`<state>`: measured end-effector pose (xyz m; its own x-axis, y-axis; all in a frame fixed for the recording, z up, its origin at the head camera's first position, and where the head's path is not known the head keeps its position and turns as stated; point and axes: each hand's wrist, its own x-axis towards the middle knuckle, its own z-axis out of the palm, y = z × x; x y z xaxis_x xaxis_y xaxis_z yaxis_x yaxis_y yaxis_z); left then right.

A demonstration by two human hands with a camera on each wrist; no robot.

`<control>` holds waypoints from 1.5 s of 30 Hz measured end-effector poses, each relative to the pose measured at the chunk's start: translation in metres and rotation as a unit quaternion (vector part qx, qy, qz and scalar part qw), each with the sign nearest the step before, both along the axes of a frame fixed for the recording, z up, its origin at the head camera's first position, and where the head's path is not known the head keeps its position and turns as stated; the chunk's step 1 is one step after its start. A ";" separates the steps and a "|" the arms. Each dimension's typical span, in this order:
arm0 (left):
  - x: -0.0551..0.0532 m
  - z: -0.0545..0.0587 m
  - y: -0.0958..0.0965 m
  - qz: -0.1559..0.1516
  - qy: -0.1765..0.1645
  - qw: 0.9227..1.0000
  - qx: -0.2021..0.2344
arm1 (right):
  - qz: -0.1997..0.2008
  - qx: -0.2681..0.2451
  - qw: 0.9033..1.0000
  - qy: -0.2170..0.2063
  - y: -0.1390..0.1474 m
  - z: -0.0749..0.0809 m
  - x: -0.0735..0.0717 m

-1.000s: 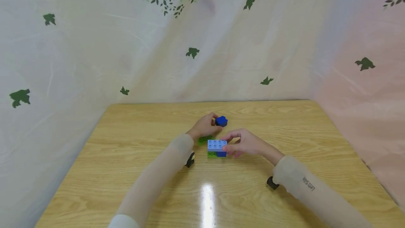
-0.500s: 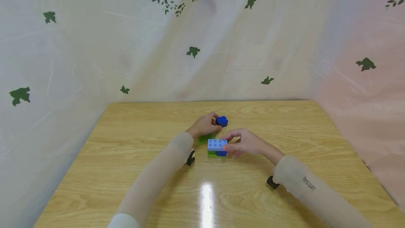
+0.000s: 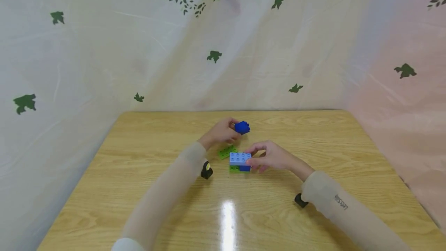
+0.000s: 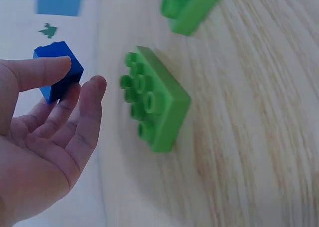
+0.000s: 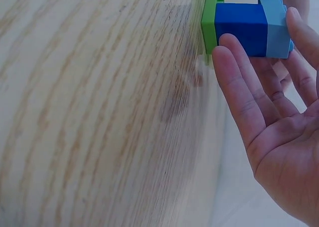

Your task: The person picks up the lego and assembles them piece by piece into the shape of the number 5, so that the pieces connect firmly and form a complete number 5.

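In the head view my left hand (image 3: 224, 131) pinches a dark blue building brick (image 3: 242, 128) between thumb and fingers. The left wrist view shows this blue brick (image 4: 59, 70) tilted at the fingertips, off the tabletop. Nearer to me, my right hand (image 3: 273, 156) holds the right end of a small stack of bricks. A light blue brick (image 3: 239, 158) tops that stack. Under its right part sits another dark blue brick (image 5: 240, 29), on a thin green plate brick (image 5: 209, 22) that stands on the table.
A loose green studded plate brick (image 3: 227, 152) lies just behind the stack, between both hands; the left wrist view shows its studs up close. All stands on a wooden table (image 3: 174, 220). Behind the table's far edge hangs a pale printed cloth (image 3: 167, 73).
My left hand has drawn slightly back and left with the dark blue brick, whose tilt has changed. More of the loose green plate now shows. My right hand stays on the stack.
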<state>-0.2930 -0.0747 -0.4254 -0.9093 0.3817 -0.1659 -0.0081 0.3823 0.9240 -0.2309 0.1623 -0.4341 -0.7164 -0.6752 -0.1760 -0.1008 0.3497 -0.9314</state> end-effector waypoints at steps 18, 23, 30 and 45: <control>0.040 0.043 -0.023 -0.016 -0.089 0.974 0.207 | 0.003 0.008 1.000 0.007 -0.001 0.003 -0.001; 0.050 0.046 -0.032 -0.002 -0.102 0.966 0.238 | 0.005 0.010 1.000 0.005 -0.001 0.004 -0.001; 0.059 0.040 -0.049 0.011 -0.100 0.962 0.253 | 0.003 0.011 1.000 0.017 -0.001 0.002 -0.001; 0.081 0.023 -0.061 -0.041 -0.013 0.987 0.156 | 0.006 0.008 1.000 0.018 -0.001 0.000 -0.001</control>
<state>-0.2124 -0.1353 -0.4026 -0.8704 0.4896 -0.0521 -0.0148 0.0798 0.9967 -0.2320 0.1614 -0.4340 -0.7141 -0.6812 -0.1611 -0.1387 0.3632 -0.9213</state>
